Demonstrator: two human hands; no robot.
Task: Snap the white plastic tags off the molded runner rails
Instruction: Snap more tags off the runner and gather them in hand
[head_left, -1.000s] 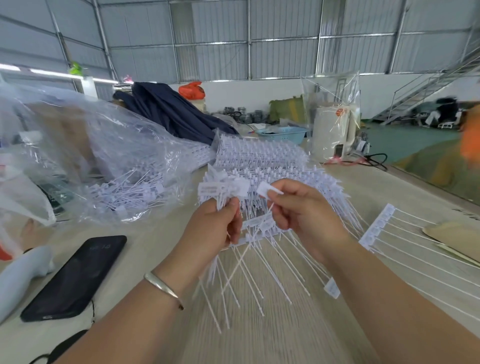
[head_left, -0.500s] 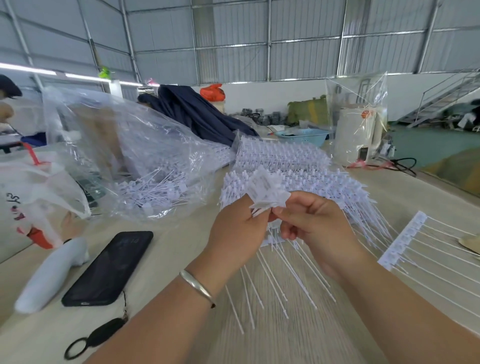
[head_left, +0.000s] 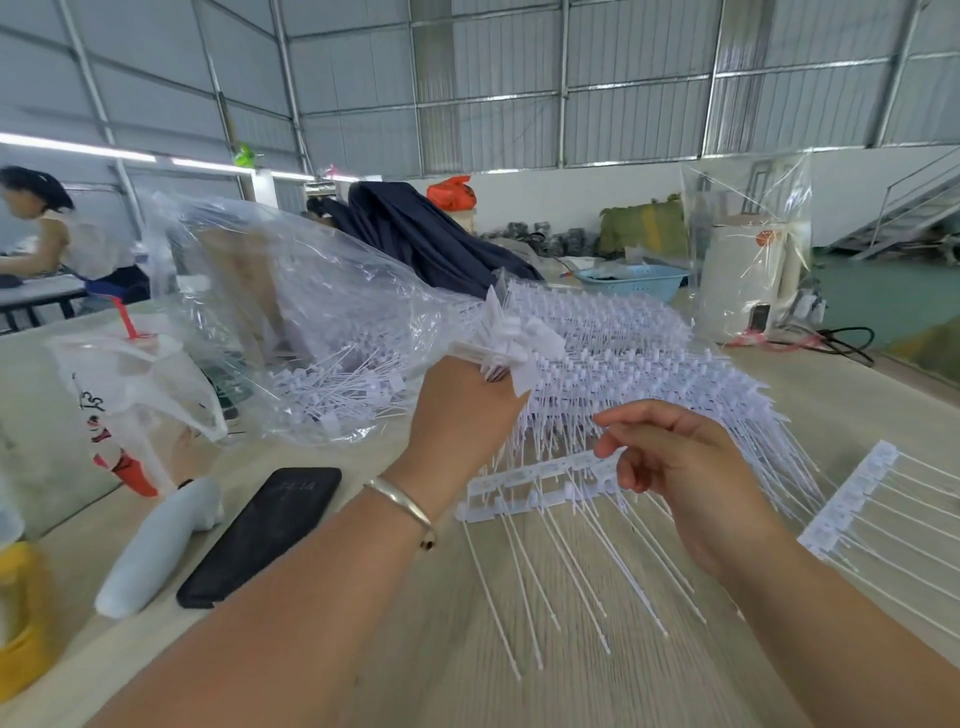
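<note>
Hands are working over the pale counter (head_left: 426, 649). Left hand (head_left: 457, 410) is raised, its grip clamped around a bunch of snapped-off white tags (head_left: 511, 338), their heads fanning out above the fist. Right hand (head_left: 670, 457) is sitting lower, thumb and fingers pinching the end of a runner rail (head_left: 524, 486) whose thin tails are trailing toward the camera. Behind both, a big heap of rails (head_left: 649, 353) is lying on the counter, with another rail (head_left: 852, 499) resting at far right. Loose tags are filling a clear plastic bag (head_left: 311, 332) to the left, and a black phone (head_left: 265, 535) is lying just beside the left wrist.
</note>
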